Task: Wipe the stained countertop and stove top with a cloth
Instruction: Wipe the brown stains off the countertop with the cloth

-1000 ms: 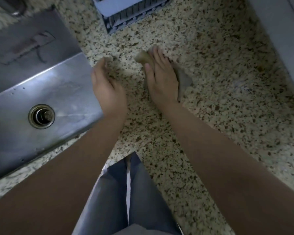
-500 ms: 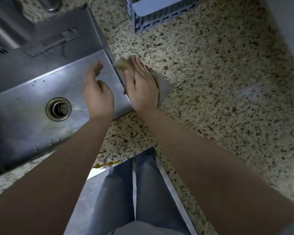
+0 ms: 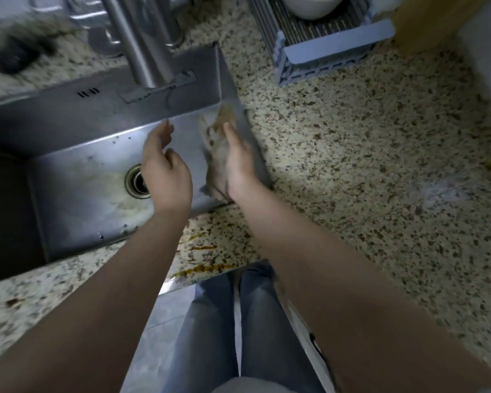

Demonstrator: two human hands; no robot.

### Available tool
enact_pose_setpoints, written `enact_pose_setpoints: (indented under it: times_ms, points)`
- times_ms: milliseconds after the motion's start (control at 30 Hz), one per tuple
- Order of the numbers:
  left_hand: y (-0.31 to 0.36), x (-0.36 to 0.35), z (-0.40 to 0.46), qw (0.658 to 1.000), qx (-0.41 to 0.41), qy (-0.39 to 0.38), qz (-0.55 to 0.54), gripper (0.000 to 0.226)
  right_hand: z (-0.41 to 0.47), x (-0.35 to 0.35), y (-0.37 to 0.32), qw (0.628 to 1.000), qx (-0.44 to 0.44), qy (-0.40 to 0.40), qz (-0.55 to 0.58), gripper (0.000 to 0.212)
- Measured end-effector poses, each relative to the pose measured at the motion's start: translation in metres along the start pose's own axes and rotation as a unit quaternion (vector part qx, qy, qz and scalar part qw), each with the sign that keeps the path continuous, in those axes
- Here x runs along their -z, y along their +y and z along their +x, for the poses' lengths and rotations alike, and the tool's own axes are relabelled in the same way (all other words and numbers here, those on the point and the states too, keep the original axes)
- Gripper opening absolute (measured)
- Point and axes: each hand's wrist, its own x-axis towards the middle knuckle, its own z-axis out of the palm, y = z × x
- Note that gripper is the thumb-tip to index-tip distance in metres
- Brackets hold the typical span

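My right hand [image 3: 240, 163] grips a stained grey-brown cloth [image 3: 217, 154] and holds it over the right side of the steel sink [image 3: 77, 180]; the cloth is blurred and hangs inside the sink's right wall. My left hand [image 3: 163, 165] hovers over the sink beside the drain [image 3: 136, 181], fingers curled apart, holding nothing. The speckled granite countertop [image 3: 366, 165] spreads to the right. Orange-brown stains [image 3: 201, 265] streak its front edge below the sink. No stove top shows in this view.
A steel faucet [image 3: 145, 43] rises behind the sink. A blue-grey dish rack [image 3: 326, 43] with a white bowl [image 3: 312, 5] stands at the back. A dark scrubber [image 3: 17, 55] lies at the back left. A small brown spot [image 3: 12, 301] marks the counter front left.
My right hand slid the cloth left across the counter and lifted it over the sink's edge. My left hand moved left over the sink as well.
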Motion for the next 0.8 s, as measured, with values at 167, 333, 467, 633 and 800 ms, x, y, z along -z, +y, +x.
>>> enact_pose_setpoints:
  times_ms: [167, 333, 467, 633, 800]
  points:
    - [0.008, 0.017, 0.007, 0.995, 0.090, -0.004, -0.043, 0.038, -0.006, 0.001, -0.041, 0.976, -0.060, -0.055, 0.200, 0.047]
    - [0.042, 0.015, 0.004, 0.873, 0.352, -0.200, -0.271, 0.051, -0.021, 0.014, -0.054, 0.963, -0.032, -0.073, 0.257, 0.047]
    - [0.056, 0.019, 0.000, 0.835, 0.350, -0.285, -0.315, 0.062, -0.033, 0.028, -0.055, 0.961, 0.001, -0.092, 0.262, 0.049]
    - [0.059, 0.020, 0.000, 0.850, 0.307, -0.308, -0.297, 0.032, -0.032, 0.047, -0.061, 0.964, 0.007, -0.147, 0.223, 0.055]
    - [0.064, 0.014, 0.000, 0.873, 0.260, -0.303, -0.281, 0.008, -0.027, 0.071, -0.067, 0.983, 0.019, -0.178, 0.045, 0.037]
